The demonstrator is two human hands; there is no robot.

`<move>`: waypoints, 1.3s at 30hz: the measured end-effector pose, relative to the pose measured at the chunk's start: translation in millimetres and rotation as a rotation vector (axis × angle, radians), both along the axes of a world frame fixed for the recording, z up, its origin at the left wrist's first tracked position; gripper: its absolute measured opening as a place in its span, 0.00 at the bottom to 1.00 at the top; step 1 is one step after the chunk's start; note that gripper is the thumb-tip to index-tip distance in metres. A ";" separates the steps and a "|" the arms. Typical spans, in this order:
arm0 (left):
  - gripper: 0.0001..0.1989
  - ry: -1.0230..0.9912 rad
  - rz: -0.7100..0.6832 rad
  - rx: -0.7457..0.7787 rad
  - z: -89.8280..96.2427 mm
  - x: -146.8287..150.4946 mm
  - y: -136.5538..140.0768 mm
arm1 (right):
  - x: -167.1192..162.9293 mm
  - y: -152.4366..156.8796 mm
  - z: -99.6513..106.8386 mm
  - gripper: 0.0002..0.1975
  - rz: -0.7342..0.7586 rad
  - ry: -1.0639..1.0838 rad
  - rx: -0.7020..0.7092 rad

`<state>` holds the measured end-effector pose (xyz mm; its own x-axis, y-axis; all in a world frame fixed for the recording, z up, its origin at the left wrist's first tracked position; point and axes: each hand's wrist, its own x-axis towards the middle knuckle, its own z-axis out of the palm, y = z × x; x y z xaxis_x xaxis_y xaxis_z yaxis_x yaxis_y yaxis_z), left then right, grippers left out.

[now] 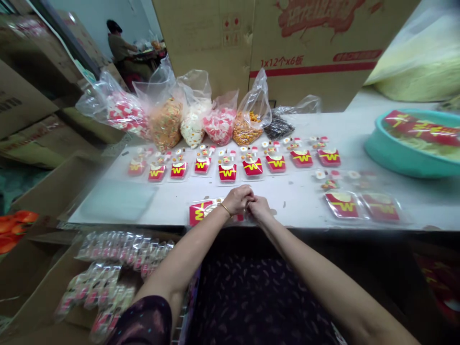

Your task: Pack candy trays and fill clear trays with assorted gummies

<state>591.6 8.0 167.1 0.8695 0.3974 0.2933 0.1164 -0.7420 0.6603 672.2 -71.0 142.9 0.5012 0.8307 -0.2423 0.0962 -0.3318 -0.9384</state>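
Note:
Close to the table's front edge, my left hand (237, 199) and my right hand (259, 208) meet with fingers closed at the right end of a clear plastic blister pack (199, 212). The pack lies sideways and shows a red carton insert with a yellow W. My left wrist and forearm cover part of it, and the fingertips are partly hidden. Just beyond stands a row of several similar packs (227, 172), each with a red W carton and small food-shaped pieces. Two more packs (341, 205) lie to the right, one partly overlapping the other.
Several bags of small pieces (220, 125) line the back, before large cardboard boxes (309, 81). A teal basin (395, 155) sits right. Clear plastic sheets (115, 201) lie left. Below is a box of filled packs (104, 278). A person (120, 48) sits far off.

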 end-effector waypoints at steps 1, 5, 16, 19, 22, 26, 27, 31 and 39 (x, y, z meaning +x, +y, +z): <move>0.05 -0.048 0.029 -0.014 -2.9 6.3 -1.1 | -0.2 2.1 -2.4 0.05 -0.061 -0.031 0.018; 0.04 -0.140 0.072 -0.041 -5.4 4.7 5.1 | 6.4 4.1 -1.6 0.06 -0.095 -0.018 0.034; 0.37 0.511 0.289 0.432 2.8 -97.7 -19.5 | 148.8 -119.6 36.1 0.15 0.144 -0.990 -0.129; 0.36 0.585 0.280 0.460 -2.2 -109.4 -13.6 | 171.2 -143.2 25.2 0.16 0.348 -1.186 -0.194; 0.38 0.592 0.237 0.445 -1.1 -121.7 -2.0 | 151.9 -133.7 21.3 0.16 0.415 -1.157 -0.114; 0.44 0.557 0.197 0.418 -0.6 -132.5 6.2 | 91.4 -81.4 25.3 0.13 0.456 -0.848 0.060; 0.44 0.548 0.197 0.415 -1.4 -133.4 6.7 | 76.4 -65.5 24.7 0.13 0.504 -0.758 0.121; 0.46 0.517 0.209 0.413 -5.8 -133.0 6.3 | 33.7 -13.1 11.4 0.13 0.630 -0.524 0.289; 0.46 0.483 0.227 0.387 -9.6 -133.2 6.0 | 28.0 10.9 3.5 0.14 0.836 -0.289 0.330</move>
<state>458.4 14.1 157.5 0.8461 0.5307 0.0501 0.5144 -0.8374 0.1848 700.2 -60.1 146.5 -0.2843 0.9525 0.1093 0.4267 0.2278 -0.8752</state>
